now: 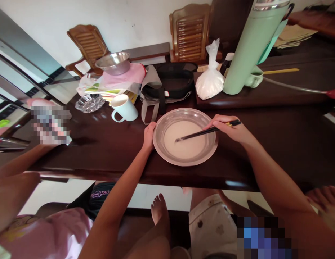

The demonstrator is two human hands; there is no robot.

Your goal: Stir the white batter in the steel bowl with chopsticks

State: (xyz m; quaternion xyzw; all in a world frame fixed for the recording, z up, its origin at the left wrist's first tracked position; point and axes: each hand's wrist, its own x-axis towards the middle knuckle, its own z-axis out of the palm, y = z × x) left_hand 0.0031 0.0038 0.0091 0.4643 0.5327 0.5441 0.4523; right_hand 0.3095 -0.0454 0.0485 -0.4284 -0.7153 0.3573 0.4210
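Observation:
A wide, shallow metal bowl (pixel 185 163) sits on the dark wooden table, holding a milky white liquid (pixel 189 147). My left hand (pixel 149 135) grips the bowl's left rim, with the thumb at the edge and the other fingers mostly hidden. In my right hand (pixel 229 128) is a pair of dark chopsticks (pixel 196 134), slanting down to the left across the bowl. Their tips are in the liquid near its middle. A white mug (pixel 125 108) stands beyond my left hand. Behind the bowl is a tied clear plastic bag of white powder (pixel 210 84).
A tall green thermos (pixel 254 46) and small green cup (pixel 255 77) stand back right. Further left are a black-and-grey bag (pixel 170 82), a glass dish (pixel 89 103) and a steel basin (pixel 115 64). Another person's arm (pixel 24 158) rests at left, its hand area pixelated.

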